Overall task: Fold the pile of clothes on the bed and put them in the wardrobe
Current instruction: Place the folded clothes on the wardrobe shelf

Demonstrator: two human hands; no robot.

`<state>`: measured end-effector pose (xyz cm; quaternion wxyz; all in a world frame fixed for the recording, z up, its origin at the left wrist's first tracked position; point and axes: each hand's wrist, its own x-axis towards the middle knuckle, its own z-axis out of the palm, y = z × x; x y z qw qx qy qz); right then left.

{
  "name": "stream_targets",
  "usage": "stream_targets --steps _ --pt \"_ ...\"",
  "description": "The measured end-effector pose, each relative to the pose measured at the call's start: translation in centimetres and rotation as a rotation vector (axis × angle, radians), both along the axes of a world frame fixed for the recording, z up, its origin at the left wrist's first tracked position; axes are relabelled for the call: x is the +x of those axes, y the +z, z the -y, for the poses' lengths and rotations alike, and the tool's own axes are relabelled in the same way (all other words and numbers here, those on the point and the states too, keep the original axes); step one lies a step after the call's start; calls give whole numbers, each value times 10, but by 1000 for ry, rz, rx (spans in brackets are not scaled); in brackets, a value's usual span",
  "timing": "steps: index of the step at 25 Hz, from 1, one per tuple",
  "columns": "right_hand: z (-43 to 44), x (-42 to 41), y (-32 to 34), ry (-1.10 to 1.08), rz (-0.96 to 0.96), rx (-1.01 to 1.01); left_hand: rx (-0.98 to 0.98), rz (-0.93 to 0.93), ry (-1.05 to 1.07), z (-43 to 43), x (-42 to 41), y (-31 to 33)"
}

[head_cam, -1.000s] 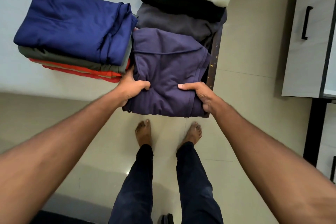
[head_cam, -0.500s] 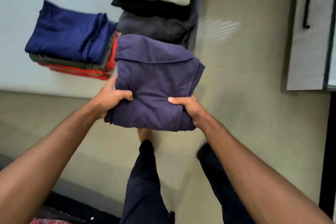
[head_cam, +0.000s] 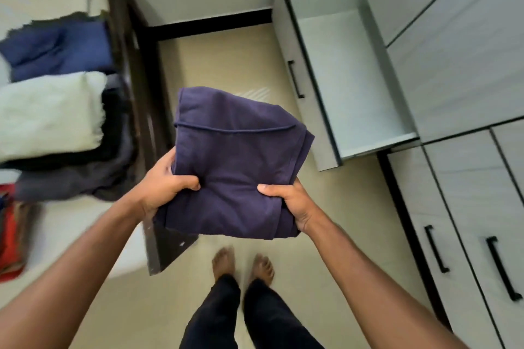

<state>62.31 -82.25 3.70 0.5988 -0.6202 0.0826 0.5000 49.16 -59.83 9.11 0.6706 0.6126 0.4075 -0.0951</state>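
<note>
Held one folded dark purple garment (head_cam: 238, 161) in the air over the floor (head_cam: 226, 59), between the bed (head_cam: 136, 93) and the wardrobe (head_cam: 467, 65), near its one open drawer (head_cam: 348, 79). Looked thick, squarish and matte, with one seam ridge across the top face. Gripped the near edge with two hands: left hand (head_cam: 167, 187) and right hand (head_cam: 292, 201) both curled round it, thumbs on top. Counted on the bed one navy piece (head_cam: 62, 48), one pale piece (head_cam: 51, 113) and one grey (head_cam: 71, 181), plus a red stack (head_cam: 11, 235) too blurred to count.
</note>
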Motion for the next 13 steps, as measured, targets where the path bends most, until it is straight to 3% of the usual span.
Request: stream_targets --steps 6,13 --pt "61 100 -23 -301 -43 -88 -104 -3 -242 27 171 -41" --pt "58 235 -93 -604 -60 -212 -143 -53 -510 28 391 -112"
